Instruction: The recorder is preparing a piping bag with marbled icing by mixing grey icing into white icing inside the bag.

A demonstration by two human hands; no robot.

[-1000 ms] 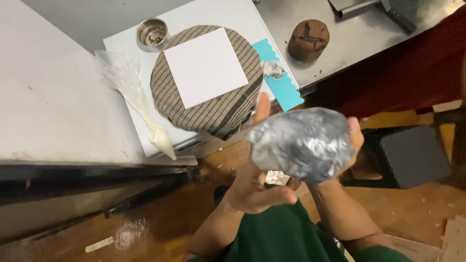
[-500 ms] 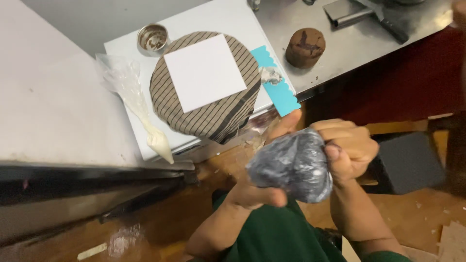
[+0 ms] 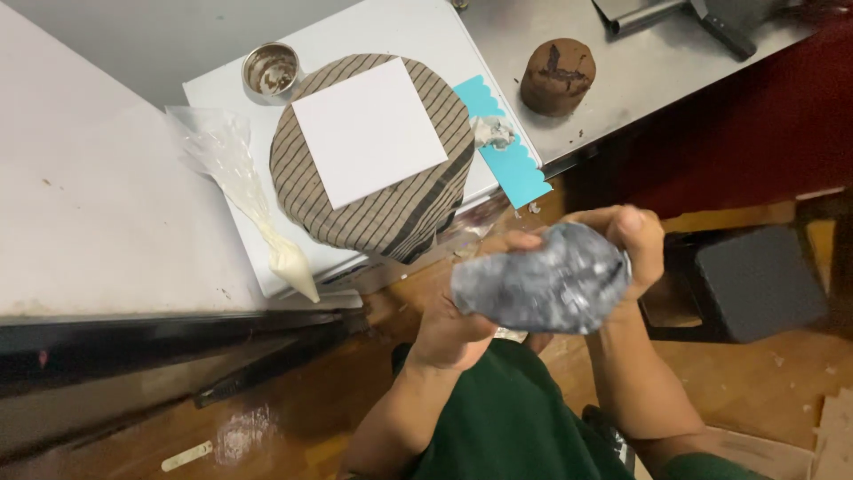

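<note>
A person in a green top holds a crumpled ball of foil (image 3: 542,283) in front of the body, below the edge of the tabletop (image 3: 107,204), with both hands closed on it. The left hand (image 3: 458,316) cups the ball from underneath and behind, its palm and fingers wrapped against the foil; the right hand (image 3: 626,244) grips the ball's right end, thumb pressed on top. The foil is grey, wrinkled and lumpy, held in the air over a wooden floor (image 3: 737,391), clear of the tabletop. On the tabletop above it sits a round turntable under a striped cloth (image 3: 391,209), with a white square card (image 3: 369,129) lying flat on top. Just left of the cloth lies a clear piping bag (image 3: 244,200) with pale cream in its tip, pointing toward the tabletop's near edge. A small metal cup (image 3: 271,69) with brown residue stands beside the cloth at the far side. To the right of the cloth lies a blue scalloped scraper (image 3: 506,147) smeared with cream, and farther right, on a steel surface, stands a small round chocolate cake (image 3: 557,76). A dark stool (image 3: 755,280) sits on the floor near the right hand.
</note>
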